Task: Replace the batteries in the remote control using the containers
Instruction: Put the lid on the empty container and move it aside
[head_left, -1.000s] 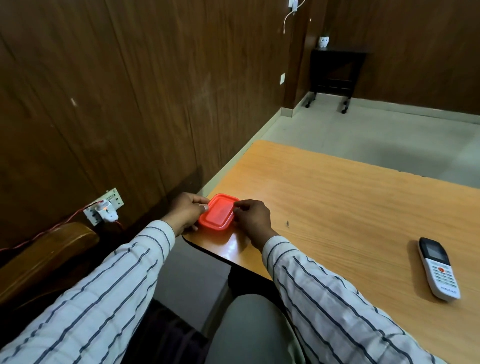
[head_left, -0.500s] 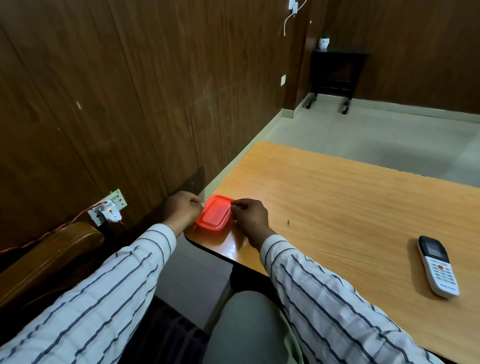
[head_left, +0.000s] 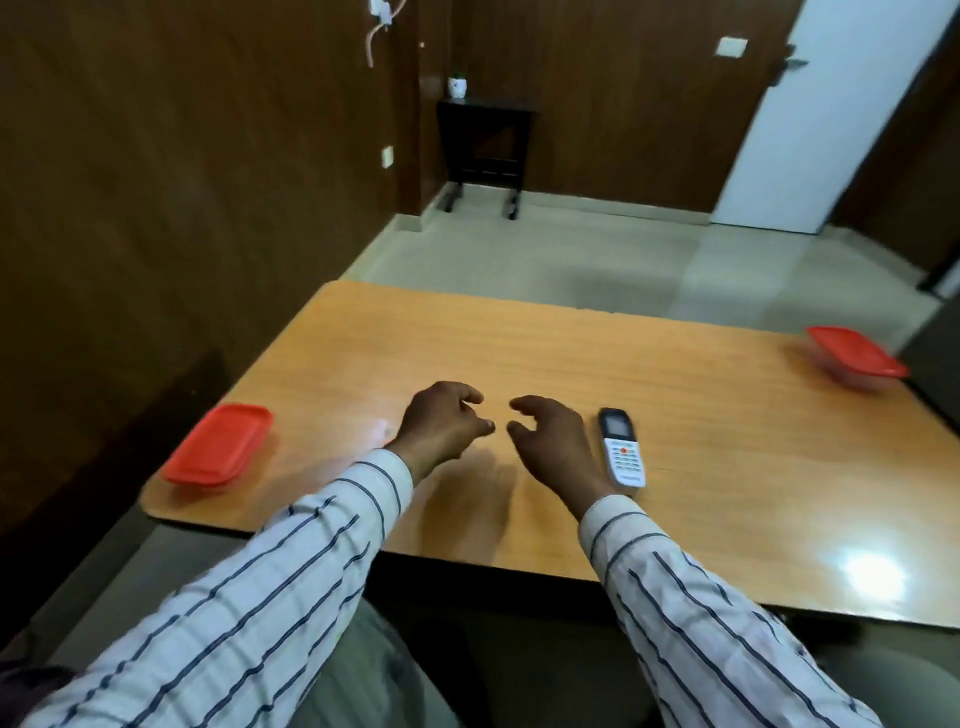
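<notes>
A white remote control (head_left: 621, 447) with a dark screen lies face up on the wooden table (head_left: 571, 364). My right hand (head_left: 553, 441) hovers just left of it, fingers curled apart, holding nothing. My left hand (head_left: 444, 423) floats beside the right one, also empty with loosely bent fingers. A red-lidded container (head_left: 218, 444) sits shut at the table's near left corner, well left of my left hand. A second red-lidded container (head_left: 856, 357) rests at the far right edge of the table.
Dark wood panelling runs along the left wall. A small black side table (head_left: 485, 150) with a white pot stands in the far corner. A white door (head_left: 810, 114) is at the back right. My striped sleeves and lap fill the foreground.
Both hands have let go of the left red container and moved right to the table's middle, beside the remote. My view has swung right, bringing the second container into sight.
</notes>
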